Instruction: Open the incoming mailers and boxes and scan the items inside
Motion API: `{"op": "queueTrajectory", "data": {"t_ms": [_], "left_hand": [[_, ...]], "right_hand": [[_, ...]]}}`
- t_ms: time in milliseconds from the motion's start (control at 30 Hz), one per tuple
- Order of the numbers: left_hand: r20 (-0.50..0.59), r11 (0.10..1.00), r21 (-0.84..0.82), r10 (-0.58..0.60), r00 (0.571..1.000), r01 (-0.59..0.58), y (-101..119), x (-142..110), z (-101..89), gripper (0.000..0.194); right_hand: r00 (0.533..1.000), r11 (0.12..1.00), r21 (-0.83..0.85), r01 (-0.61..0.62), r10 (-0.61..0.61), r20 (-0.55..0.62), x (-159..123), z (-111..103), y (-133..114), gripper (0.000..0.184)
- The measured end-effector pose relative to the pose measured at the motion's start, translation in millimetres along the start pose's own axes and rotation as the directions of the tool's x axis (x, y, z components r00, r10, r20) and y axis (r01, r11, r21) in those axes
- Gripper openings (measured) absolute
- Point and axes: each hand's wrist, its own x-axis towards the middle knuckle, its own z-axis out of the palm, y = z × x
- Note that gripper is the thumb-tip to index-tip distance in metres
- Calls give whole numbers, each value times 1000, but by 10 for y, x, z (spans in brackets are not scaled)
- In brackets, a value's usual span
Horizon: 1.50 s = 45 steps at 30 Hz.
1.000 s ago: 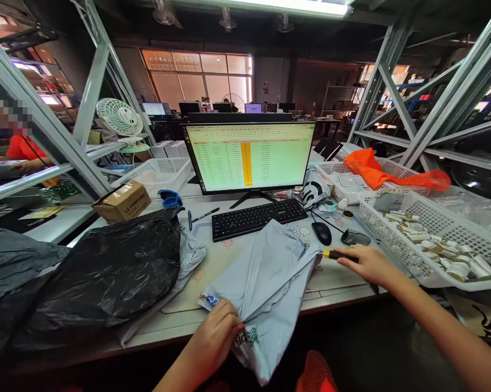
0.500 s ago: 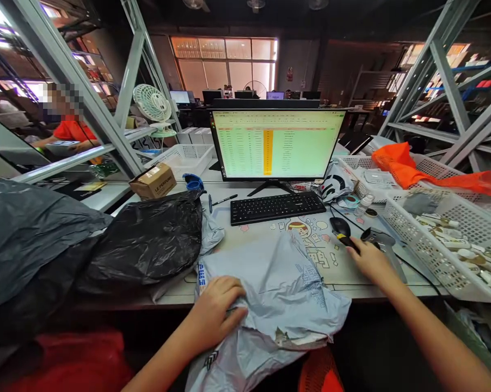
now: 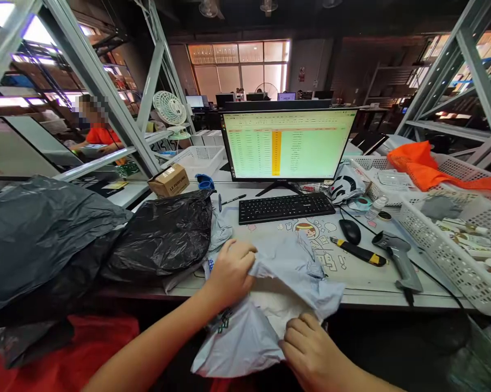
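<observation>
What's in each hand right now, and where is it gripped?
The left hand and right hand both hold the grey plastic bag, at the upper-left and lower-right edges of its opening.

The right hand [image 3: 311, 345] has swapped the knife [image 3: 358, 252] for the bag [image 3: 241, 343].

The brown box [image 3: 170, 182] says "LE PERFUME" on its side. The big screen [image 3: 290, 144] is full of rows of writing, too tiny to read. Marks on the grey bag [image 3: 245, 340] are too crumpled.
</observation>
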Motion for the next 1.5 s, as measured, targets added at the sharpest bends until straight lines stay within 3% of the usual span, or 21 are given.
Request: {"op": "queueTrajectory", "data": {"t_ms": [100,167,267,367,433,467,533,567,633,733,800,967,1067,1167,1267,1367,1500], "left_hand": [[-73,990,137,-24,997,34,-334,131,-129,17],[-131,969,210,-105,986,131,-603,181,-167,15],[-86,930,259,-248,965,262,-795,202,-149,15],[107,950,220,-250,962,223,-496,126,-110,40],[217,994,81,-83,973,67,-75,19,-106,61],[273,998,-36,60,960,-52,158,-43,-101,63],[344,923,-292,345,874,-250,583,-151,-54,47],[356,882,-377,421,834,-284,748,-186,1,33],[389,874,-422,416,822,-242,952,-205,170,21],[431,962,-262,185,883,-74,985,-151,467,29],[433,982,-190,95,896,-13,918,-125,598,41],[513,980,-195,68,856,39,756,-221,579,75],[531,974,-222,77,844,51,702,-302,451,67],[548,978,-198,52,835,70,682,-379,313,36],[489,965,-263,134,862,0,713,-483,165,25],[315,936,-334,224,922,-114,762,-603,-12,30],[37,976,-113,191,981,-186,726,-723,-252,34]], "right_hand": [[998,996,59,70,-69,-14,-163,-36,197,21],[997,995,78,61,-57,-55,-266,-144,282,27],[997,996,90,-6,12,-70,-335,-324,313,28],[991,971,198,-134,127,49,-357,-463,315,29],[982,948,258,-188,173,81,-407,-521,352,36],[982,947,257,-191,185,50,-447,-539,382,38],[976,963,183,-200,212,-48,-545,-554,444,36],[969,968,126,-219,231,-86,-595,-550,469,34],[955,959,13,-282,282,-92,-677,-516,491,29],[930,925,-101,-366,367,-17,-752,-405,468,27],[918,907,-159,-389,397,20,-775,-318,454,29],[938,943,-204,-261,298,179,-739,-213,514,47],[938,964,-180,-194,236,253,-682,-196,556,51],[954,978,-165,-129,168,248,-602,-160,569,42],[974,994,-107,-20,44,224,-438,-182,574,10],[987,992,-124,4,16,162,-135,-316,622,25],[995,984,-167,-60,72,68,412,-548,823,31]]}}
